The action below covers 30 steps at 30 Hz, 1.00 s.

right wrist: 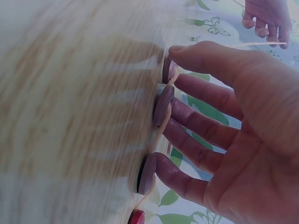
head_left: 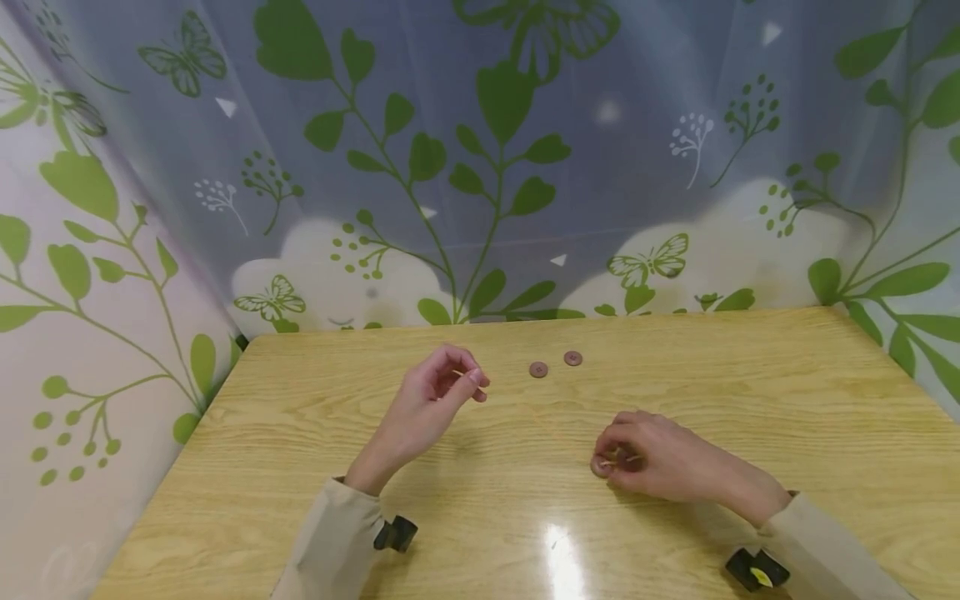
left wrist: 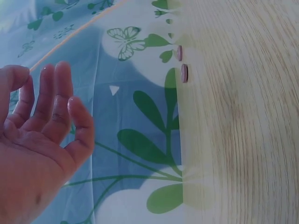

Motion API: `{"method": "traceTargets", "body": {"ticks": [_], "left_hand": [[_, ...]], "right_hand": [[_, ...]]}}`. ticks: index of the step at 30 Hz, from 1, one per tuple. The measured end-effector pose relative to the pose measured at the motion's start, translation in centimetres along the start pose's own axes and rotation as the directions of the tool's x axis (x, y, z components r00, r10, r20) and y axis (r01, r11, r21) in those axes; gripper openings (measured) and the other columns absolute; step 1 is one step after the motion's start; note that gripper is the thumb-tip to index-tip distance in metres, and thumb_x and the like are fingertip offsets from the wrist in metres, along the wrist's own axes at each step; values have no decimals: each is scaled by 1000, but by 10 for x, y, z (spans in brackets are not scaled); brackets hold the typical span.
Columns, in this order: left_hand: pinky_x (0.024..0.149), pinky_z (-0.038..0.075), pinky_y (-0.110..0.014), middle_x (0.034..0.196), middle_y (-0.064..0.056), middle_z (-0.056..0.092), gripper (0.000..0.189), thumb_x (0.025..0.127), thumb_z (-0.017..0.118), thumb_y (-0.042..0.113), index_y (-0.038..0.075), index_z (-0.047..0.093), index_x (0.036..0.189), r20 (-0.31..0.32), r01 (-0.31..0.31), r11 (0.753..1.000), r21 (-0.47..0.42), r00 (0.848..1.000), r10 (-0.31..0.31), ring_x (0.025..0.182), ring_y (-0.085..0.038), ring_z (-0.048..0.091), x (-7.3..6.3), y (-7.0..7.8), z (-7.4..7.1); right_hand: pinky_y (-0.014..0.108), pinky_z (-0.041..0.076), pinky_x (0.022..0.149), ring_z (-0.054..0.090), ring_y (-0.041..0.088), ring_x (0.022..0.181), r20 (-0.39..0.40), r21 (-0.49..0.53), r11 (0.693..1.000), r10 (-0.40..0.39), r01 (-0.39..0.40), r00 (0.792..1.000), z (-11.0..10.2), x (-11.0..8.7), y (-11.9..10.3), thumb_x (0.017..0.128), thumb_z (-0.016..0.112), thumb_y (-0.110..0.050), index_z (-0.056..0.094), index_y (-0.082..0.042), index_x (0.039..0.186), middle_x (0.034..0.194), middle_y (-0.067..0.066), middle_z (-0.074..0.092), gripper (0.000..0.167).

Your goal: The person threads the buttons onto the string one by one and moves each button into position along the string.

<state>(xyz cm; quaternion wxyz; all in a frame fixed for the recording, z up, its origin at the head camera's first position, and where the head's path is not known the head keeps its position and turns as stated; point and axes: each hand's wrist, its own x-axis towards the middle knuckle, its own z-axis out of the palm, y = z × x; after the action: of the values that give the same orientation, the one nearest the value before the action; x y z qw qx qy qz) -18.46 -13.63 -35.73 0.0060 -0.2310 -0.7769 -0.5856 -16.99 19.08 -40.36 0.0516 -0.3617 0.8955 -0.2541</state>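
Note:
Thumb and forefinger of my left hand (head_left: 427, 408) pinch one end of a thin pale orange string (left wrist: 74, 31), held above the table left of centre. The string runs across to my right hand (head_left: 671, 462), low over the table at the right. There the thumb and forefinger pinch a brown button (right wrist: 168, 70) on the string. Farther along the string, in the right wrist view, a second brown button (right wrist: 164, 106), a third brown button (right wrist: 147, 173) and a red piece (right wrist: 137, 217) stand on edge by the other fingers. In the head view the right hand hides most of these.
Two loose brown buttons, one nearer (head_left: 538, 369) and one farther (head_left: 573, 358), lie flat toward the back of the wooden table (head_left: 300, 433). A curtain (head_left: 420, 250) with leaves and butterflies hangs behind the table's back edge.

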Motion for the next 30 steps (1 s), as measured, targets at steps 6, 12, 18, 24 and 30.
{"method": "traceTargets", "body": {"ticks": [6, 12, 18, 24, 30], "left_hand": [[77, 58, -27, 105, -16, 69, 8, 102, 60, 10, 7, 63, 109, 25, -7, 998, 68, 1000, 5, 91, -18, 71, -1, -1, 2], [76, 57, -27, 105, -11, 70, 7, 103, 59, 11, 9, 63, 108, 68, 6, 995, 101, 998, -13, 93, -20, 70, -1, -3, 7], [78, 57, -30, 103, -4, 71, 5, 103, 61, 15, 12, 63, 107, 87, 14, 991, 133, 996, -26, 92, -15, 69, -2, -2, 10], [80, 56, -31, 101, -1, 70, 5, 103, 62, 18, 15, 63, 106, 71, 16, 985, 170, 997, -28, 91, -13, 66, -2, -2, 11], [79, 54, -31, 100, 0, 69, 4, 103, 61, 18, 15, 64, 105, 65, 3, 985, 172, 998, -14, 91, -14, 62, -3, -4, 13]], "right_hand": [[25, 54, 74, 62, 4, 86, 17, 21, 1000, -4, 4, 1000, -2, 1, 1, 87, 75, -16, 74, -25, 102, 95, -10, 65, 17], [24, 55, 72, 60, -1, 83, -8, 47, 999, 7, -7, 1000, -3, 0, -1, 97, 72, -30, 74, -25, 102, 94, -11, 67, 7], [35, 61, 80, 72, 16, 99, -94, 89, 996, 0, 8, 996, -3, 1, -5, 97, 71, -22, 73, -15, 112, 107, -3, 73, 17], [32, 61, 80, 72, 11, 97, -203, 164, 986, -2, 36, 979, 3, 9, -13, 99, 68, -14, 74, -13, 112, 108, 2, 77, 14], [29, 61, 78, 72, 9, 88, -279, 395, 919, 103, 16, 955, 13, 20, -27, 99, 68, -13, 74, -12, 111, 109, 9, 76, 13]]}}
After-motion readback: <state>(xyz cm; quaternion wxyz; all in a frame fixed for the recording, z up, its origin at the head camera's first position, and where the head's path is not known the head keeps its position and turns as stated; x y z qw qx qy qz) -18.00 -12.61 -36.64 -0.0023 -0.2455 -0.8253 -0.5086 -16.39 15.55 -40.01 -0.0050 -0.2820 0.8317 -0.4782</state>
